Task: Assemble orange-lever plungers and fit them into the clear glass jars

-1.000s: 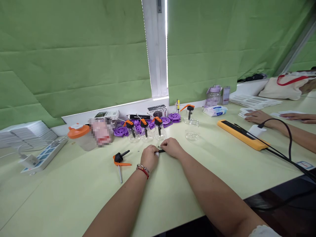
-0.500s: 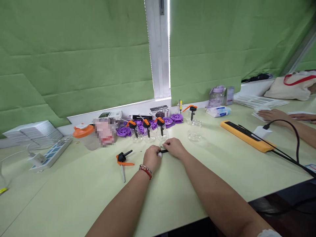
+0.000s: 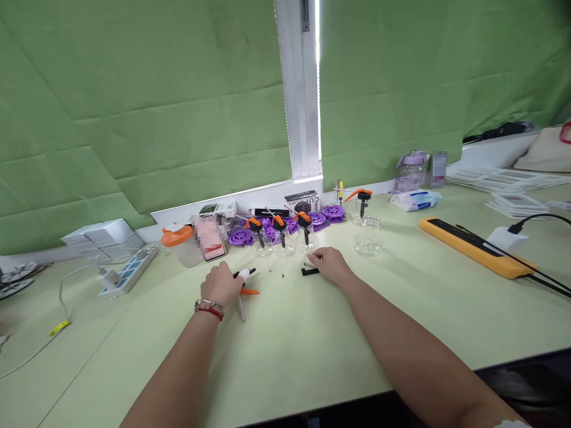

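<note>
Both hands rest on the pale green counter (image 3: 312,356), well apart. Left hand (image 3: 220,285) lies at the 9 o'clock side of the work area, fingers curled over the black head of a pump nozzle (image 3: 243,284); its orange trigger and metal tube project from under the hand toward 5 o'clock. One fingertip carries a white wrap. Whether the hand grips the nozzle or only covers it cannot be determined. A red and silver bracelet (image 3: 209,308) sits on this wrist.

Right hand (image 3: 332,266) lies at the 3 o'clock side, fingers bent down, tips touching a small black part (image 3: 308,271) that lies flat on the counter. A short spring (image 3: 309,265) lies just beside that part, at its 12 o'clock.

Between the hands, two tiny loose pieces lie on the counter. At 12 o'clock from the hands stands a row of clear bottles (image 3: 283,244) with orange-and-black pump tops, with purple discs (image 3: 241,236) behind them. A yellow power strip (image 3: 464,248) lies at 3 o'clock.
</note>
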Tool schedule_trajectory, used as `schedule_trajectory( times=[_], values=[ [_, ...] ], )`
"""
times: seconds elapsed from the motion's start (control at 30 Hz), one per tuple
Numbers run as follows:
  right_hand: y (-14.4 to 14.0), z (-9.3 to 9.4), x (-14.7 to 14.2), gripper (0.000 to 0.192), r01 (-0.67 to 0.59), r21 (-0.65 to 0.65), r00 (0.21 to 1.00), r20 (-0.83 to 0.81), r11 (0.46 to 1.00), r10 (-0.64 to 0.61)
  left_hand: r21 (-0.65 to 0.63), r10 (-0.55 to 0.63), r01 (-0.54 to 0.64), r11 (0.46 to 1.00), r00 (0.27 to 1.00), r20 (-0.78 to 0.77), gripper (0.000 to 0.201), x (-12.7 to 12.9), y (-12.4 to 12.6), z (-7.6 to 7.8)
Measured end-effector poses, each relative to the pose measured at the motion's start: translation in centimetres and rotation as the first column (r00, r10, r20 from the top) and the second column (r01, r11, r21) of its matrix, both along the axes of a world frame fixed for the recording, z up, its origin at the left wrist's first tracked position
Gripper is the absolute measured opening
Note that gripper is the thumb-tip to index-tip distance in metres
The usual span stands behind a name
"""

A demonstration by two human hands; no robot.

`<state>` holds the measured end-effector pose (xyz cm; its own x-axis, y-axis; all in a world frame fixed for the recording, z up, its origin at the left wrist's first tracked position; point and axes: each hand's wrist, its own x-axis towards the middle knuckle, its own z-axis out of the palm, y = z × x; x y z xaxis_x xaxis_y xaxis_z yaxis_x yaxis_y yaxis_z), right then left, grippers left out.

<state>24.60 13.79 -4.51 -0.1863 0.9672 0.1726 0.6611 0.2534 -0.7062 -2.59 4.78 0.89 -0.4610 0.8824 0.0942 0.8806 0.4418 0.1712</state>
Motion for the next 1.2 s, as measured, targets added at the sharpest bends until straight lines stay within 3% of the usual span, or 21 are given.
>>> schedule_trajectory(
  times=[0.07, 0.2, 0.3, 0.37, 0.47, 0.57, 0.77, 0.93, 1.03, 1.2],
  values=[
    [-0.2, 0.2, -0.2, 0.033, 0.018, 0.029, 1.000, 0.007, 0.999, -0.018, -0.046, -0.005, 0.013, 0.999, 0.985, 0.171, 0.040, -1.4, -0.5, -1.3],
    [-0.7, 0.6, -0.4, 0.033, 0.012, 0.189, 0.999, 0.042, 0.982, -0.020, 0.100, -0.109, 0.077, 0.992, 0.924, 0.366, 0.029, -2.2, -0.7, -3.3],
    [-1.7, 1.1, -1.0, 0.028, -0.037, 0.322, 0.999, 0.019, 0.946, 0.033, 0.159, -0.188, 0.131, 0.979, 0.882, 0.432, 0.028, -2.0, -0.8, -3.4],
    [-2.9, 1.5, -1.9, 0.027, -0.152, 0.343, 0.987, 0.005, 0.927, 0.160, 0.198, -0.240, 0.162, 0.967, 0.847, 0.475, 0.037, -1.7, -1.1, -2.9],
    [-5.0, 1.9, -3.8, 0.027, -0.391, 0.226, 0.916, -0.002, 0.892, 0.402, 0.233, -0.305, 0.211, 0.949, 0.794, 0.526, 0.040, -1.0, -2.1, -1.8],
    [-7.1, 2.0, -5.9, 0.032, -0.475, -0.002, 0.879, -0.041, 0.880, 0.475, 0.254, -0.397, 0.305, 0.918, 0.722, 0.567, 0.028, -0.1, -3.4, -0.9],
    [-9.5, 1.8, -8.4, 0.028, -0.449, -0.340, 0.892, -0.218, 0.826, 0.395, 0.294, -0.477, 0.383, 0.876, 0.592, 0.650, 0.025, 0.6, -4.9, -1.9],
    [-9.8, 1.9, -9.1, 0.032, -0.420, -0.350, 0.899, -0.286, 0.837, 0.332, 0.303, -0.518, 0.448, 0.841, 0.504, 0.691, 0.023, 0.4, -5.4, -2.6],
    [-9.0, 2.5, -9.3, 0.034, -0.468, -0.407, 0.878, -0.313, 0.785, 0.361, 0.327, -0.561, 0.501, 0.801, 0.439, 0.702, 0.024, 0.1, -5.8, -2.0],
    [-8.1, 3.4, -10.5, 0.035, -0.467, -0.508, 0.863, -0.441, 0.724, 0.247, 0.345, -0.598, 0.591, 0.730, 0.308, 0.740, 0.031, -0.3, -6.2, -1.5]
  ],
)
